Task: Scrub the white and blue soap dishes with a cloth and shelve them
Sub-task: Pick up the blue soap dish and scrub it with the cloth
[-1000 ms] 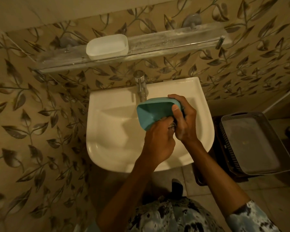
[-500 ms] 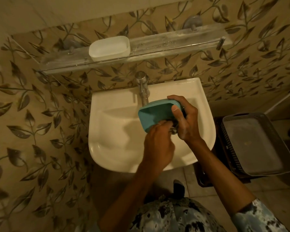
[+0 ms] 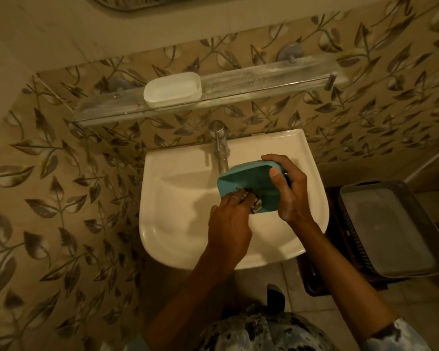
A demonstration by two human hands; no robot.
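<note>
Step in hand: scrubbing the blue soap dish (image 3: 249, 182), by my reading; the white soap dish (image 3: 172, 89) already sits on the glass shelf (image 3: 264, 81), so the white half of the job looks finished.
Right hand (image 3: 289, 193): fingers curled round the far right end of the blue dish, thumb (image 3: 274, 174) pressed on its upper face, holding it tilted over the washbasin (image 3: 178, 198), just below the tap (image 3: 219, 148).
Left hand (image 3: 231, 224): fingertips bunched and closed on a small dark, shiny scrubbing cloth (image 3: 254, 207), pressed against the near edge of the dish, right beside the right palm. A ring shows on one finger.
Cloth: mostly hidden under the fingers; its material is hard to tell.
Blue dish: in the air between both hands, apart from the basin.
Next move calls for: working the cloth across the rest of the surface, then lifting the dish up past the tap to the bare stretch of shelf beside the white one.
Off to the right: a grey tray (image 3: 388, 229) on a dark basket, well clear of the fingers.
</note>
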